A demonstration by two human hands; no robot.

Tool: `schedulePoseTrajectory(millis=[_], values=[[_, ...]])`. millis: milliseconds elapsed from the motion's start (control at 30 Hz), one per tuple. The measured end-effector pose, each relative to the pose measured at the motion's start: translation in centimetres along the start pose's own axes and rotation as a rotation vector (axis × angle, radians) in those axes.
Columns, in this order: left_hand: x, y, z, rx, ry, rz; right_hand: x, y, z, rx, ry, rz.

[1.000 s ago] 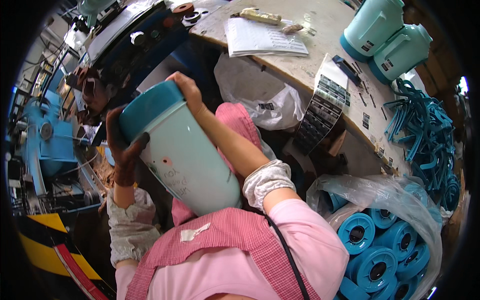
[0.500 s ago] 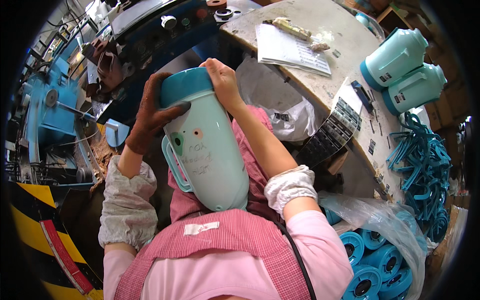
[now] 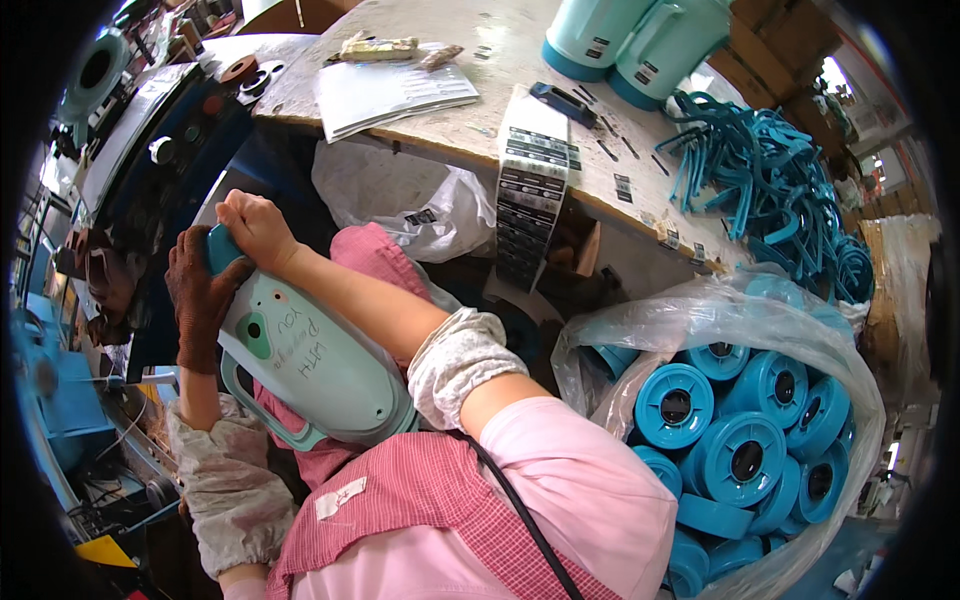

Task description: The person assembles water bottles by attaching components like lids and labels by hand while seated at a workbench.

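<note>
A mint-green plastic jug [image 3: 325, 355] lies slanted across my lap, its handle on the left side and its teal base [image 3: 217, 247] pointing away from me. My left hand [image 3: 202, 292], in a brown work glove, wraps the left side of the base, thumb along the jug's wall. Bare, my right hand [image 3: 258, 230] is closed over the base's far right edge. Its fingertips are partly hidden. Cartoon eyes and lettering show on the jug's side.
A worktable [image 3: 400, 110] bears papers [image 3: 385, 95], a strip of labels [image 3: 530, 190], two mint jugs [image 3: 645, 55] and a heap of teal handles [image 3: 765, 180]. At right, a clear plastic bag [image 3: 840, 340] holds several teal round bases [image 3: 745, 455]. A machine [image 3: 160, 150] stands at left.
My view has swung to the right, so the bag of bases shows more fully. The jug appears lower left and more tilted, with both hands still gripping its base.
</note>
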State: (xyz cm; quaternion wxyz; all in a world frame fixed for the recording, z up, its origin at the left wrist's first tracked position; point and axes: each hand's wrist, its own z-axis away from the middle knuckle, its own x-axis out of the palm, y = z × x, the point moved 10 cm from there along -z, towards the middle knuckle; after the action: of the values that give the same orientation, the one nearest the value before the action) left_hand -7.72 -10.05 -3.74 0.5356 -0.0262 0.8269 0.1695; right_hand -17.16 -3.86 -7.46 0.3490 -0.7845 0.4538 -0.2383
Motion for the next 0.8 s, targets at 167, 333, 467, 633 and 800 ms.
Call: schedulePoseTrajectory(millis=[167,333,467,633,800], values=[[-5.1,4.5,2.8,0.342,0.182,0.067,-11.1,-1.8,-2.5,-0.232,0.077,0.251],[2.7,-1.4,17.6,0.652,0.100,-0.338,-50.2,-7.2,-3.7,-0.131,0.717,1.170],[3.2,2.6,11.4,0.636,0.238,-0.167,-76.0,-17.4,6.0,0.670,1.024,2.157],[0.3,8.5,-0.2,0.527,0.183,0.231,-84.6,-14.5,10.2,0.954,0.538,1.786],[1.9,9.6,0.3,0.194,-0.234,1.062,-71.6,-9.8,8.5,0.471,0.861,0.125]])
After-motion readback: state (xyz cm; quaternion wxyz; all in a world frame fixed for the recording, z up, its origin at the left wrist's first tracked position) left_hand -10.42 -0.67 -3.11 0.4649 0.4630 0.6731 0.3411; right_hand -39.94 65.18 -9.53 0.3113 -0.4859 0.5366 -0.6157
